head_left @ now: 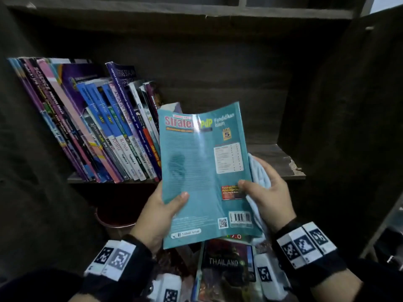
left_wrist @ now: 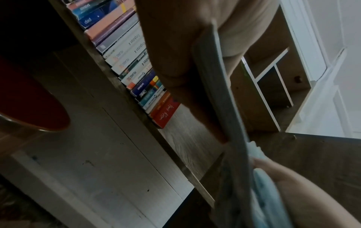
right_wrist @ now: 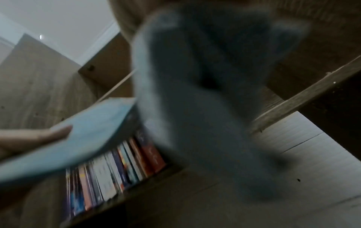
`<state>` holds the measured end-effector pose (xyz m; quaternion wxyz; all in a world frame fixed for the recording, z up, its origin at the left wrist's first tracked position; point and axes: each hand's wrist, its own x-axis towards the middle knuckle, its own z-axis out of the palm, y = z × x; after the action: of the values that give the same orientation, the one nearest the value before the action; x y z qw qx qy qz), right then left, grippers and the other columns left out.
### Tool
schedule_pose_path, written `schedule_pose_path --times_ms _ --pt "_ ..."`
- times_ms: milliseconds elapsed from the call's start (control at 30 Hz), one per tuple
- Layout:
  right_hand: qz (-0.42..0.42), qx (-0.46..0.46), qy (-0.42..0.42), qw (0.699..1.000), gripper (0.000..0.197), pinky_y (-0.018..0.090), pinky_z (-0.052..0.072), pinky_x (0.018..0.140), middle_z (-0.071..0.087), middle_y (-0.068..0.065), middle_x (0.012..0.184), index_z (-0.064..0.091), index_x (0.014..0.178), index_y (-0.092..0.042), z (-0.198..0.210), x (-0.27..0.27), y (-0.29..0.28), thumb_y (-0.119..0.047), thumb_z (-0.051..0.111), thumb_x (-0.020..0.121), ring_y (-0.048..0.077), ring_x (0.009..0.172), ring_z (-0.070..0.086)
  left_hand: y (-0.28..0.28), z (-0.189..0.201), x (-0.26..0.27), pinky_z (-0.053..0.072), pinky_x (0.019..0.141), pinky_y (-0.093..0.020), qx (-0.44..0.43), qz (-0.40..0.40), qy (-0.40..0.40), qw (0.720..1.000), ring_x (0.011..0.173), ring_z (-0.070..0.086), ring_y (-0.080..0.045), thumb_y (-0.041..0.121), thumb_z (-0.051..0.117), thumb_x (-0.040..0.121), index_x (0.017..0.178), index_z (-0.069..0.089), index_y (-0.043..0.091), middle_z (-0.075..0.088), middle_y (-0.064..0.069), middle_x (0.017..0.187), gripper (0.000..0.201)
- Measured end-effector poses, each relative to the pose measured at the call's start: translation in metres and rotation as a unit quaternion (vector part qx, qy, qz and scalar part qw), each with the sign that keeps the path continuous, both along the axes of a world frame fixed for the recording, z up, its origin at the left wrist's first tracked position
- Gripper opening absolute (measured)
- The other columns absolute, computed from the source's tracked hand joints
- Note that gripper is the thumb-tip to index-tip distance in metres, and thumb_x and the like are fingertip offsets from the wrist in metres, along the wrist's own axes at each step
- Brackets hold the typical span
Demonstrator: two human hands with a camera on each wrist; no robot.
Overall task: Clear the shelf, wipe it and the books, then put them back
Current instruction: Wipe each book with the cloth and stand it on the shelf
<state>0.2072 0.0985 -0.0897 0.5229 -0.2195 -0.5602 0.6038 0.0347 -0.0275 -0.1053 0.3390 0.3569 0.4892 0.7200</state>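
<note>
We hold the teal book (head_left: 202, 171) up at the middle, our left hand (head_left: 161, 214) pinching its left edge and our right hand (head_left: 268, 192) gripping its right edge with the blue cloth (head_left: 260, 173). At ten o'clock, many books (head_left: 98, 127) stand back on the shelf (head_left: 277, 153). At six o'clock more books (head_left: 224, 264) wait below, so we think we are about halfway.

Teal book (head_left: 202, 171) with red title lettering and black barcode. Pale blue cloth (head_left: 260, 171) at right hand (head_left: 269, 192). Dark brown wood-grain shelf (head_left: 272, 153). Black-and-white checkered wristbands (head_left: 305, 241).
</note>
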Motion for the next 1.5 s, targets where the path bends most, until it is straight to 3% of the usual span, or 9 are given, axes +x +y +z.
schedule_pose_path --times_ms 133,300,433,667,867,1100,1233,1333,1500 --pt "-0.173 0.064 -0.206 0.961 0.045 0.043 0.045 0.104 0.054 -0.010 0.133 0.050 0.123 -0.052 -0.025 -0.014 -0.001 -0.024 0.062 0.089 0.011 0.121 0.053 -0.004 0.003 0.007 0.058 0.080 -0.032 0.035 0.022 0.034 0.999 0.098 0.069 -0.021 0.012 0.056 0.087 0.117 0.058 0.021 0.072 0.000 0.109 0.031" --pt "-0.046 0.361 -0.350 0.863 0.060 0.033 0.000 0.119 -0.030 -0.017 0.154 -0.019 0.141 -0.054 -0.055 -0.038 -0.062 -0.057 0.021 0.096 0.008 0.144 -0.021 -0.002 0.000 0.023 0.056 0.085 -0.030 0.048 0.033 0.073 0.996 0.101 0.068 -0.018 0.029 0.049 0.088 0.112 0.062 0.020 0.073 0.001 0.108 0.029" --pt "-0.084 0.495 -0.290 0.815 0.048 0.034 0.003 0.119 -0.013 -0.024 0.156 0.004 0.144 -0.056 -0.052 -0.029 -0.024 -0.055 0.020 0.099 0.007 0.147 -0.007 -0.010 -0.010 0.026 0.052 0.087 -0.030 0.022 -0.009 0.135 0.991 0.103 0.067 -0.017 0.047 0.055 0.084 0.114 0.064 0.027 0.071 0.005 0.112 0.037" --pt "-0.262 0.145 -0.229 0.926 0.049 0.041 0.038 0.107 0.013 -0.005 0.159 0.021 0.147 -0.044 -0.028 -0.023 0.014 -0.047 0.026 0.099 0.020 0.140 0.030 -0.017 -0.008 0.039 0.042 0.090 -0.007 0.001 -0.071 0.229 0.971 0.111 0.057 0.009 0.033 0.046 0.089 0.119 0.054 0.034 0.061 0.034 0.115 0.031" --pt "-0.153 0.529 -0.218 0.806 0.043 0.033 0.011 0.120 0.018 0.000 0.157 0.027 0.144 -0.039 -0.040 -0.039 -0.035 -0.042 0.029 0.101 0.026 0.145 0.019 -0.018 -0.014 0.039 0.040 0.087 -0.005 0.013 -0.038 0.254 0.966 0.108 0.058 0.010 0.039 0.046 0.090 0.119 0.057 0.030 0.064 0.032 0.112 0.033" --pt "-0.291 0.157 -0.257 0.908 0.052 0.049 0.029 0.113 0.021 -0.004 0.158 0.031 0.145 -0.040 -0.034 -0.020 0.021 -0.047 0.026 0.094 0.015 0.144 0.021 -0.022 -0.006 0.044 0.043 0.084 -0.006 0.021 -0.046 0.231 0.972 0.102 0.061 0.009 0.031 0.043 0.087 0.116 0.058 0.028 0.066 0.032 0.107 0.033" --pt "-0.195 0.351 -0.295 0.867 0.047 0.043 0.020 0.118 0.009 -0.013 0.158 0.020 0.147 -0.043 -0.057 -0.037 -0.040 -0.044 0.022 0.100 0.000 0.145 0.004 -0.015 -0.008 0.036 0.050 0.081 -0.016 0.027 0.020 0.180 0.983 0.093 0.067 -0.003 0.034 0.044 0.086 0.110 0.064 0.022 0.073 0.013 0.101 0.034" --pt "-0.103 0.509 -0.299 0.800 0.047 0.040 0.022 0.118 0.016 -0.001 0.160 0.020 0.150 -0.038 -0.080 -0.045 -0.065 -0.039 0.026 0.103 0.020 0.147 0.014 -0.014 -0.014 0.021 0.049 0.084 -0.018 0.010 0.063 0.159 0.985 0.099 0.066 -0.009 0.036 0.041 0.090 0.103 0.066 0.018 0.073 0.004 0.102 0.033" --pt "-0.151 0.496 -0.272 0.811 0.048 0.036 0.017 0.118 0.015 -0.003 0.157 0.021 0.148 -0.040 -0.063 -0.039 -0.026 -0.043 0.028 0.101 0.024 0.145 0.018 -0.018 -0.015 0.029 0.051 0.075 -0.018 -0.031 -0.006 0.168 0.985 0.085 0.068 -0.006 0.037 0.049 0.090 0.105 0.066 0.018 0.075 0.008 0.094 0.029"
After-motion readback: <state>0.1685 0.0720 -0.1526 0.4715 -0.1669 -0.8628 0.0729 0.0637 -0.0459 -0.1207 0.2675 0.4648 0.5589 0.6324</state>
